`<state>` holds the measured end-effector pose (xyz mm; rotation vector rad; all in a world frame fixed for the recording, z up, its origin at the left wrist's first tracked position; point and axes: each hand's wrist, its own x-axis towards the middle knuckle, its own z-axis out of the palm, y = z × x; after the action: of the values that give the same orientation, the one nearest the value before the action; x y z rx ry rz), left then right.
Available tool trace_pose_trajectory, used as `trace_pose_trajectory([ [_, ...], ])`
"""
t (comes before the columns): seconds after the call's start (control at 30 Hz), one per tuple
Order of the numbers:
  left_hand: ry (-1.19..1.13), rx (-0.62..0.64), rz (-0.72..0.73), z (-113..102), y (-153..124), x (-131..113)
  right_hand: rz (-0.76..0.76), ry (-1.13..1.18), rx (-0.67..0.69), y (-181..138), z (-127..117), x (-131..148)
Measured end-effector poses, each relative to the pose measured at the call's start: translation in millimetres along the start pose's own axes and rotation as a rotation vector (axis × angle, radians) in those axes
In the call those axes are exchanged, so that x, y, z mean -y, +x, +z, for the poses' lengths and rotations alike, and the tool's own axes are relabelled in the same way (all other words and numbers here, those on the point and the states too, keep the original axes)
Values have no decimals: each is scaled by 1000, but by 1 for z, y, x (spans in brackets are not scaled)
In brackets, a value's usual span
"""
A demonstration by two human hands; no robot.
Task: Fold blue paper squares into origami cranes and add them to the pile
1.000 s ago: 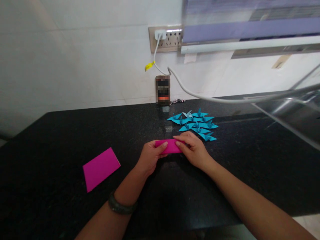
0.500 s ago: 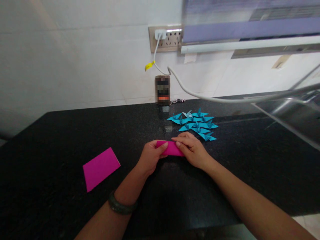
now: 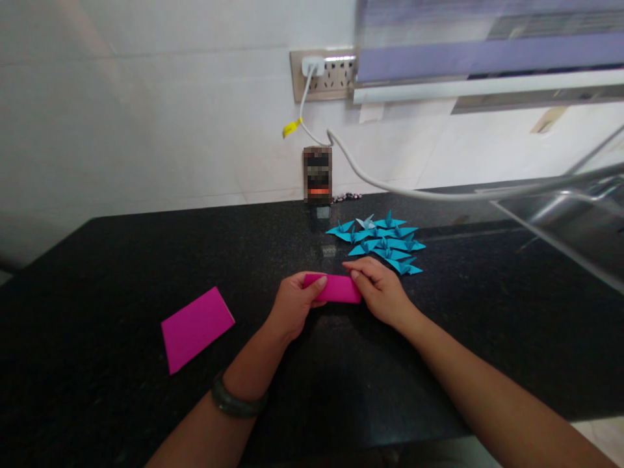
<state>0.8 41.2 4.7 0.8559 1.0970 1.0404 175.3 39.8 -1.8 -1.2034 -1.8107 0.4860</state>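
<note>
A folded strip of magenta paper point(image 3: 334, 288) lies at the middle of the black counter point(image 3: 97, 273). My left hand point(image 3: 292, 305) pinches its left end, thumb on top. My right hand point(image 3: 380, 289) grips its right end with curled fingers. A second magenta sheet point(image 3: 195, 328) lies flat to the left, apart from both hands. Just behind my right hand sit several blue folded paper cranes point(image 3: 383, 242).
A small blurred box point(image 3: 317, 175) stands against the white wall. A white cable point(image 3: 390, 188) runs from a wall socket point(image 3: 322, 75) across to the right. A metal sink edge point(image 3: 560, 208) is at the right. The counter's front edge is near my forearms.
My right hand has slid a little to the right along the strip, showing more of the paper. The left hand has kept its place.
</note>
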Motion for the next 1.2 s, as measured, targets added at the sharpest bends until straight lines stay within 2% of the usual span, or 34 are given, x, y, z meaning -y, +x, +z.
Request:
trace_pose_trajectory([
  [0.37, -33, -19, 50, -2, 2, 3, 129, 44, 21, -1, 2, 2],
  [0.47, -48, -26, 53, -1, 2, 2, 312, 178, 27, 0, 3, 4],
  [0.57, -49, -32, 60, -1, 2, 1, 528, 379, 87, 1, 3, 9],
  [0.63, -46, -31, 64, -1, 2, 1, 601, 478, 102, 2, 3, 13],
  [0.83, -61, -37, 58, -1, 1, 0, 630, 590, 78, 2, 2, 16],
  [1.2, -64, -43, 54, -2, 2, 1, 624, 588, 84, 1, 3, 12],
])
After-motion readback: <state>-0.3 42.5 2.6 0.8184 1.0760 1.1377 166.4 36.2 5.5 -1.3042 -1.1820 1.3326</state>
